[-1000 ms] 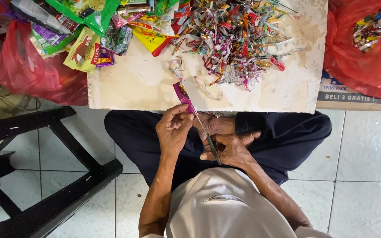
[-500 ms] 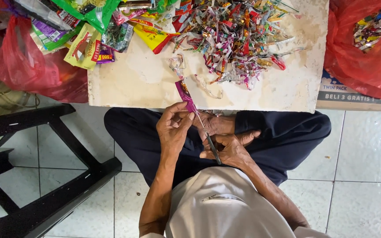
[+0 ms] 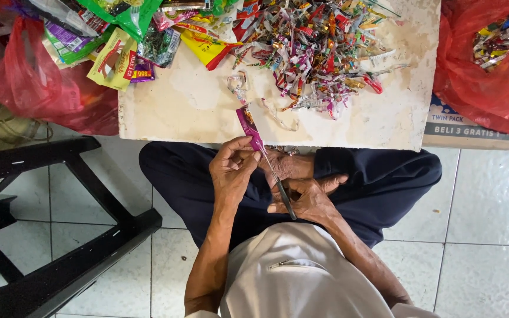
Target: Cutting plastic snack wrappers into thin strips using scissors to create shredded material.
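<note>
Strip: a narrow purple wrapper strip (image 3: 249, 125), glossy, with small pale markings — it rises from the fingertips to lie on the near edge of the white board (image 3: 195, 106).
Left hand: the left hand (image 3: 232, 171) pinches the strip's lower end between thumb and fingers, above the lap.
Right hand: the right hand (image 3: 304, 197) is wrapped around the handles of the scissors (image 3: 279, 185), the slim blades running up to the strip.
Hard to see: whether the blades are apart or together cannot be told; the handles are buried in the palm.
Packages: green, yellow and purple sachets (image 3: 119, 44) heaped at the board's far left; a tangle of cut scraps (image 3: 319, 47) at centre; red plastic bags (image 3: 490, 65) on both sides — one cut off at the frame's edge; a printed carton (image 3: 466, 132) under the right bag.
</note>
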